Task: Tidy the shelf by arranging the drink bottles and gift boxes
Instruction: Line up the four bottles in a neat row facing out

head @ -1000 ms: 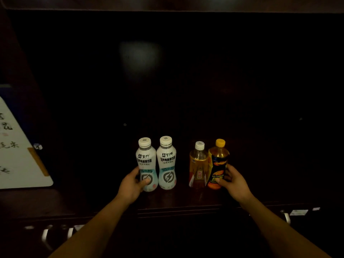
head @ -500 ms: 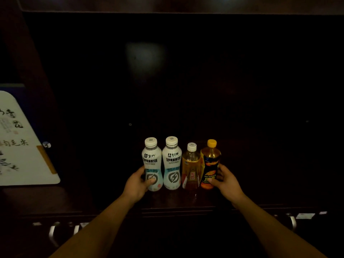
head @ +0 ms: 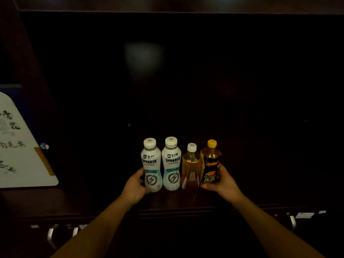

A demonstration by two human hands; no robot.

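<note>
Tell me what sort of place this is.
Likely a dark wooden cabinet in a home or office: drink bottles lined on its shelf, drawer handles below, a calligraphy board at left.

The left hand's [head: 135, 185] fingers lay hidden behind the leftmost bottle [head: 151, 164], with only the thumb showing in front. The right hand's [head: 224, 183] fingers were likewise out of sight behind the yellow-capped bottle [head: 210, 162]. Both forearms ran off the bottom edge. The shelf [head: 167, 202] was so dark that its back and sides could not be made out. At the left, a white box [head: 22, 146] was cut by the picture's edge, its brush writing too blurred to read. A round thing [head: 44, 146] beside it was too small to tell. The stickers [head: 304, 215] at lower right were unreadable.
</note>
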